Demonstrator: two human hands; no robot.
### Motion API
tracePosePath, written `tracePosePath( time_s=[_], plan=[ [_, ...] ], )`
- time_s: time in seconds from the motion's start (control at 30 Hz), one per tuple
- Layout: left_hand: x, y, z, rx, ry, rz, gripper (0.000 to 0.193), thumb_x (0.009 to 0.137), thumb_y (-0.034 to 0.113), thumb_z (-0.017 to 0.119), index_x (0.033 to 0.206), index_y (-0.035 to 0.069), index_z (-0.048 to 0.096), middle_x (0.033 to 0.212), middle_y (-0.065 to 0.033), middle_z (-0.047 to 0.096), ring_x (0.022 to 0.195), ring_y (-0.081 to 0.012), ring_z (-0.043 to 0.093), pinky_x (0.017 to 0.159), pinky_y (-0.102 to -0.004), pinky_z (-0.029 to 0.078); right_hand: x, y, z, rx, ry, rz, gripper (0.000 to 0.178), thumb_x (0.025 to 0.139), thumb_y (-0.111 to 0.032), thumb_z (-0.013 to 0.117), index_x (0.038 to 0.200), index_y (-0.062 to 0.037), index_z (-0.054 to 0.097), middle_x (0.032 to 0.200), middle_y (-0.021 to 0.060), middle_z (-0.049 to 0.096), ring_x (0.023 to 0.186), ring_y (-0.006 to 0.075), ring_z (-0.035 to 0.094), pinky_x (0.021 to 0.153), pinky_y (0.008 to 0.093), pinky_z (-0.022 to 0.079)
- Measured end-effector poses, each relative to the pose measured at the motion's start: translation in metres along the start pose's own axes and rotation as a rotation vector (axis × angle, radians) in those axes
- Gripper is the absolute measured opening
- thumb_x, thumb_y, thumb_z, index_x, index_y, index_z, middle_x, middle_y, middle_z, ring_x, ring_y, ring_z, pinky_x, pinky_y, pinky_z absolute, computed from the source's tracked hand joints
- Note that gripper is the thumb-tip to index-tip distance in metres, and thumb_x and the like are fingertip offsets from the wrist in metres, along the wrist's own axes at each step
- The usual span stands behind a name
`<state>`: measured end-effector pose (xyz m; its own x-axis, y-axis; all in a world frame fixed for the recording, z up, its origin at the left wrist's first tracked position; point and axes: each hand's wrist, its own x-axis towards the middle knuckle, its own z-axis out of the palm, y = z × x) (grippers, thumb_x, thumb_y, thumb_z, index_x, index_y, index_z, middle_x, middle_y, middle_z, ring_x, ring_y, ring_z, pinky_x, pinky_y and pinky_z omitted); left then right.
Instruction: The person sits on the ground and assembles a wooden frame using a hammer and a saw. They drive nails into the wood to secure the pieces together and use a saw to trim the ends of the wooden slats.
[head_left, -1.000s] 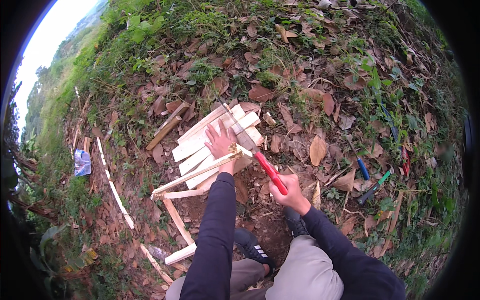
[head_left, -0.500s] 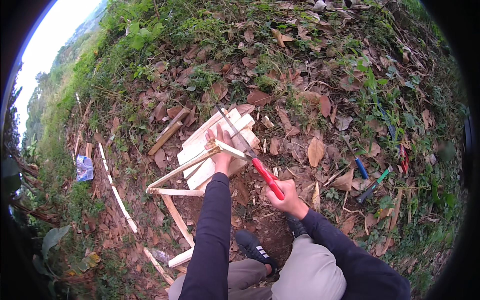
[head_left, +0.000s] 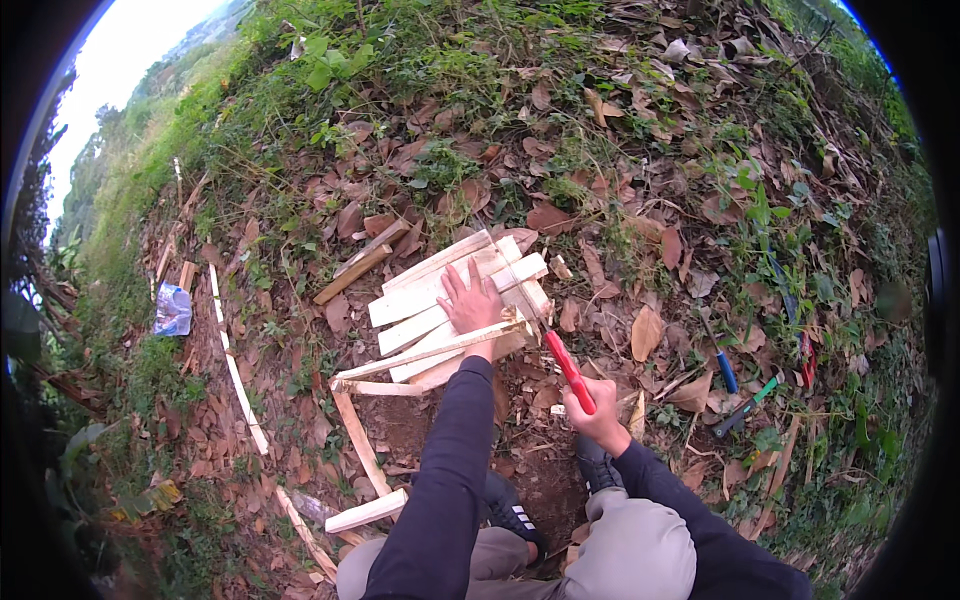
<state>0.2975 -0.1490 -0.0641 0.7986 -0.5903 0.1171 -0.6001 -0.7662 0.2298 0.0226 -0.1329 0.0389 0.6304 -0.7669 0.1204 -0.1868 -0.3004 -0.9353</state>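
Observation:
My left hand (head_left: 470,303) lies flat with fingers spread on a stack of pale wooden boards (head_left: 407,304) on the ground. My right hand (head_left: 598,412) is wrapped round the red handle of a hand saw (head_left: 570,372). The narrow blade points up and away, across the right end of the boards. A frame of thin wooden sticks (head_left: 358,440) stands against the near side of the stack, and its upper stick passes over my left wrist. Whether the saw's teeth touch wood is too fine to make out.
Two short timber pieces (head_left: 355,270) lie beyond the stack on the left. To the right are a blue-handled tool (head_left: 726,372) and a green-and-black-handled tool (head_left: 745,408). A clear plastic bag (head_left: 173,311) and a long strip of wood (head_left: 234,375) lie left. Dry leaves cover the slope.
The view has shifted, so the scene sits further right. My left hand now rests flatter on the boards, with the stick over its wrist. The saw blade stands steeper and nearer the boards' right end.

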Motion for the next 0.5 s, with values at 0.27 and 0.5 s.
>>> tracePosePath(
  time_s=[0.27, 0.5],
  plan=[
    [-0.006, 0.024, -0.047, 0.009, -0.012, -0.024, 0.06, 0.101, 0.044, 0.042, 0.156, 0.021, 0.038, 0.165, -0.0191, 0.022, 0.153, -0.0351, 0.02, 0.121, -0.06, 0.016, -0.059, 0.013, 0.002, -0.029, 0.002, 0.014, 0.028, 0.081, -0.006, 0.069, 0.063, -0.0055, 0.047, 0.052, 0.0071, 0.044, 0.043, 0.0224, 0.046, 0.047, 0.0359, 0.035],
    [-0.012, 0.015, -0.039, -0.047, 0.031, -0.047, 0.06, 0.099, 0.043, 0.045, 0.155, 0.021, 0.041, 0.164, -0.0194, 0.026, 0.152, -0.0361, 0.023, 0.119, -0.0617, 0.018, -0.061, 0.016, 0.002, -0.034, -0.057, -0.001, 0.028, 0.083, -0.006, 0.069, 0.065, -0.0049, 0.048, 0.052, 0.007, 0.045, 0.043, 0.0195, 0.047, 0.047, 0.0346, 0.035]
  ],
)
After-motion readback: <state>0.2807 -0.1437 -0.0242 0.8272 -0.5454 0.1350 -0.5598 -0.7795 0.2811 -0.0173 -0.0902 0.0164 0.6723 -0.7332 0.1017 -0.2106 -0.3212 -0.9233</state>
